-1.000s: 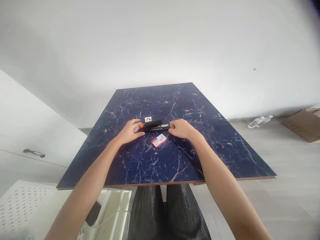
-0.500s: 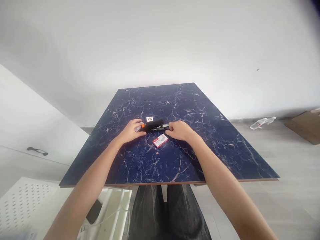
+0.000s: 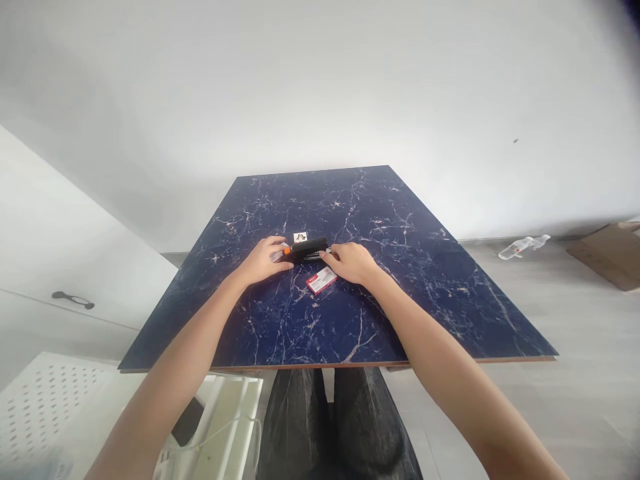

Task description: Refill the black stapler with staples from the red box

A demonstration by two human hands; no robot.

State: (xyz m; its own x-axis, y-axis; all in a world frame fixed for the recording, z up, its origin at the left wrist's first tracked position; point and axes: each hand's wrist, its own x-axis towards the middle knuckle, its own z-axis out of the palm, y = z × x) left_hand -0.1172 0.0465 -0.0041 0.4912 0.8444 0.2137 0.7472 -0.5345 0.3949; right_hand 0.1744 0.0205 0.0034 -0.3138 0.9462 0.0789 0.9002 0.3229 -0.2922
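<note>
A black stapler (image 3: 307, 249) with an orange part at its left end lies across the middle of the blue marbled table (image 3: 320, 327). My left hand (image 3: 263, 259) closes round the stapler's left end, fingers behind and thumb in front. At the other end, my right hand (image 3: 353, 261) grips the stapler's metal part, thumb and fingers close to its black body. Just in front of them lies a red-and-white staple box (image 3: 321, 281). A small white card or label with a dark picture (image 3: 300, 237) is behind the stapler. Fingers hide both stapler ends.
A clear plastic bottle-like thing (image 3: 523, 247) and a cardboard box (image 3: 607, 255) lie on the floor at right. To the left are a white cabinet door with a dark handle (image 3: 73, 300) and a white perforated panel (image 3: 45, 400). A wall stands behind the table.
My right hand has moved left, toward the stapler's body, and less of the metal part sticks out. My left hand stays round the left end.
</note>
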